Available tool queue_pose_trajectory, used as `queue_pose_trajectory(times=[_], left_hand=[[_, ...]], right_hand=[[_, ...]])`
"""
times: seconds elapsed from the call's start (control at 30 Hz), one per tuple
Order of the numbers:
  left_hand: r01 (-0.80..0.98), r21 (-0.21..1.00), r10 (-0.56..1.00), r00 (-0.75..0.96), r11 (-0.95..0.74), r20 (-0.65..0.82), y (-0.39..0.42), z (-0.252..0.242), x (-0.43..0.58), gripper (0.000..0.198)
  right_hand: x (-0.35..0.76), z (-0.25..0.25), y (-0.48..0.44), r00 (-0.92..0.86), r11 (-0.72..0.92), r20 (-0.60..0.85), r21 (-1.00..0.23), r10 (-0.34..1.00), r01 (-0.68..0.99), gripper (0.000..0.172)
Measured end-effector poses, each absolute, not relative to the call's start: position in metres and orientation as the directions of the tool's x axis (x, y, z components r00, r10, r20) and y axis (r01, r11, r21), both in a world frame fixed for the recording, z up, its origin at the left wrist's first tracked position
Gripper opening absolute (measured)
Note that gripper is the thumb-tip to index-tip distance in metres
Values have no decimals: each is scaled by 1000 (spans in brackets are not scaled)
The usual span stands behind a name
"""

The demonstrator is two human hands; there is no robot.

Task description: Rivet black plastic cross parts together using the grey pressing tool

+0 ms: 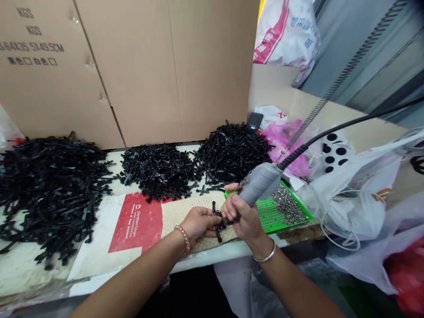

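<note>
My right hand (pixel 243 216) is wrapped round a grey electric screwdriver (pixel 260 183), which hangs from a coiled spring with a black cable at its rear end. Its tip points down and left toward a small black plastic part (pixel 217 221). The fingers of my left hand (pixel 200 223) pinch that part over a tan textured mat (pixel 185 212). The screwdriver's tip meets the part close to my left fingertips; the exact contact is hidden by my fingers. Just right of my right hand lies a green tray (pixel 265 216) with many small metal screws (pixel 288 205) in it.
Heaps of black plastic parts lie at the left (pixel 49 185), the middle (pixel 159 168) and the right back (pixel 235 150). Behind them stand cardboard boxes (pixel 139 66). Plastic bags (pixel 357 190) crowd the right side. The stretched spring (pixel 344 75) and cable (pixel 357 119) cross the upper right.
</note>
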State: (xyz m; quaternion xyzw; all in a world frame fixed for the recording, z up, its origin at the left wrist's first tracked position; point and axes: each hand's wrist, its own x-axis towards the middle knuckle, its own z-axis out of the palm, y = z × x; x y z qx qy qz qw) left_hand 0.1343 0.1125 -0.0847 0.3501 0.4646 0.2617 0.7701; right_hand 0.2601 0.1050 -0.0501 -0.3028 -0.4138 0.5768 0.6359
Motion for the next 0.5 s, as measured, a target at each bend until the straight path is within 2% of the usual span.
queue_pose_trajectory(times=[0.33,0.5], left_hand=[[-60,785,724,435,617,-536,113,-86,134,49],[-57,785,725,430,616,-538,113,-84,134,46]], right_hand=[[259,-53,104,6,192,217,-847,976,-497,24],[259,-51,104,12,211,237,-836,971,-506,24]])
